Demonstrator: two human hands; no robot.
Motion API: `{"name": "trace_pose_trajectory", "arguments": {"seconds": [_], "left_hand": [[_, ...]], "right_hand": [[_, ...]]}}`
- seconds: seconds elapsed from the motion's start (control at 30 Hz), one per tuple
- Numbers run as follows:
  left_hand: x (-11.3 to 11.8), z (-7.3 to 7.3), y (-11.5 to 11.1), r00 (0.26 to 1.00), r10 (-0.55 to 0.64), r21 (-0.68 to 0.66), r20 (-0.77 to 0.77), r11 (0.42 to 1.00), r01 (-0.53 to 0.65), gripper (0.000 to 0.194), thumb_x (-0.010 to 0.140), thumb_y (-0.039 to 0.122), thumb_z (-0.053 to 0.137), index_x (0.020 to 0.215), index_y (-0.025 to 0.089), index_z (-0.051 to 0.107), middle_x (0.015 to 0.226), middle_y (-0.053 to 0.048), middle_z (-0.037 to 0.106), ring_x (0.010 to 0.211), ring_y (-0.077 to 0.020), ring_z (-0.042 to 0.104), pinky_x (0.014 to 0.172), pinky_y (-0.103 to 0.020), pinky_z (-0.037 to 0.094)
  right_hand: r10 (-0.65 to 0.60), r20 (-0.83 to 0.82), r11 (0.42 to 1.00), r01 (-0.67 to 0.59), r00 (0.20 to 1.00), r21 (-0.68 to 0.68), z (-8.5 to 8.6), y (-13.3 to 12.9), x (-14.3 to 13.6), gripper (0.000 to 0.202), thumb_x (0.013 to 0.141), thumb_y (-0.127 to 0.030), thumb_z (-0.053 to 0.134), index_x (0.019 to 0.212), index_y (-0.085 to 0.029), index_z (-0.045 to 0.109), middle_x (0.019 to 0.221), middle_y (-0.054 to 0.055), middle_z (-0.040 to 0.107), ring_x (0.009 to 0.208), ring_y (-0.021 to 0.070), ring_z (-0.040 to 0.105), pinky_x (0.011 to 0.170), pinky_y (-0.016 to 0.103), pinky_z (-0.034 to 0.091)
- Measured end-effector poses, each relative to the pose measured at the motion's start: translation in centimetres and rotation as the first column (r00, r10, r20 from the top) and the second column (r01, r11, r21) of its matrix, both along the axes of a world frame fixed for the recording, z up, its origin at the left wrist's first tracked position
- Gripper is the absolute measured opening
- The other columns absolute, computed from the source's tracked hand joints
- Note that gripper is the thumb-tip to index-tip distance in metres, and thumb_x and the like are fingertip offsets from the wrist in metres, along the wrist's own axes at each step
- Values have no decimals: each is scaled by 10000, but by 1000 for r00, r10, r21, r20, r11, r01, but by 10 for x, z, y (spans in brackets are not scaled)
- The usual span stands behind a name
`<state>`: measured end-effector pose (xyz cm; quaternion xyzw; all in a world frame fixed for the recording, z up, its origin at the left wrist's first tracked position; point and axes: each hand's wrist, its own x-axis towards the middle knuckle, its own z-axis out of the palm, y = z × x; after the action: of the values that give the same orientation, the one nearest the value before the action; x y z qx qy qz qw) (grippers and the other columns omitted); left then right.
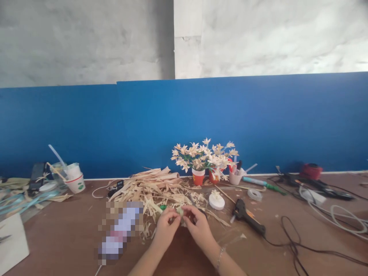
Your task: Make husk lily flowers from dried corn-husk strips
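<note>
My left hand (167, 227) and my right hand (199, 226) meet over the front middle of the table, fingertips pinched together. Between them is a small pale greenish piece (180, 211), mostly covered by the fingers, its exact kind unclear. Just beyond lies a heap of dry husk strips (155, 186), with shorter scraps toward me. A white round lid (216, 201) with a cream husk flower (215, 194) on it sits to the right of my right hand. Further right lies a black glue gun (248, 218).
Cups of cream flowers (198, 177) stand by the blue partition (184, 115). A blurred-out phone-like object (120, 232) lies left of my hands. Tape (254, 194) and black cables (296, 245) lie on the right. A paper cup (76, 184) stands at left, near a white sheet (13, 241).
</note>
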<state>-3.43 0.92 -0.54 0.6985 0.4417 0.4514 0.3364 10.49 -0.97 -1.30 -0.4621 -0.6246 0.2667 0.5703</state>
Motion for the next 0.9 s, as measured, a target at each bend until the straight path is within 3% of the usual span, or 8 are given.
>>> {"name": "trace_pose_trajectory", "arguments": {"seconds": [0.2,0.37,0.53,0.7,0.8,0.9], "left_hand": [[-2,2,-2,995,51,93,-86,995,-43,165,748,222,521,610,187,604,789,-44,588,793,-189,564,726,-292,446],[-2,4,-5,984,122,186,-130,978,-96,129,716,167,516,608,194,582,810,-45,580,834,-205,550,779,-336,436],[3,7,-9,978,200,196,-56,963,-186,109,675,165,529,579,189,576,826,-50,573,844,-222,548,802,-369,421],[-6,10,-1,960,240,50,145,967,-250,102,644,183,573,543,186,589,792,-41,596,776,-204,558,708,-301,428],[-19,12,11,857,340,-131,388,940,-314,90,669,234,573,621,172,618,753,-20,618,751,-175,567,650,-253,419],[-30,17,22,614,483,-359,624,875,-324,122,619,257,589,673,150,614,645,14,591,569,-110,518,496,-201,367]], "right_hand": [[-44,114,996,34,993,88,6,-5,-3,191,752,-159,523,905,-184,635,768,31,641,678,152,590,613,234,476],[-64,103,994,54,993,95,9,-7,-6,161,765,-162,520,888,-181,621,762,37,637,689,159,583,640,246,464],[-46,-34,999,46,998,0,8,-8,-13,134,749,-165,542,876,-172,584,746,23,617,691,157,572,656,251,455],[-86,-245,996,82,966,-28,8,3,-2,99,712,-229,601,787,-176,564,700,1,571,649,143,531,605,241,441],[-251,-432,967,247,866,-68,8,15,21,214,682,-309,639,825,-171,560,714,3,568,653,145,531,596,250,448],[-436,-552,879,469,711,-90,6,25,43,271,679,-350,635,864,-170,551,771,4,560,713,148,540,666,273,452]]}}
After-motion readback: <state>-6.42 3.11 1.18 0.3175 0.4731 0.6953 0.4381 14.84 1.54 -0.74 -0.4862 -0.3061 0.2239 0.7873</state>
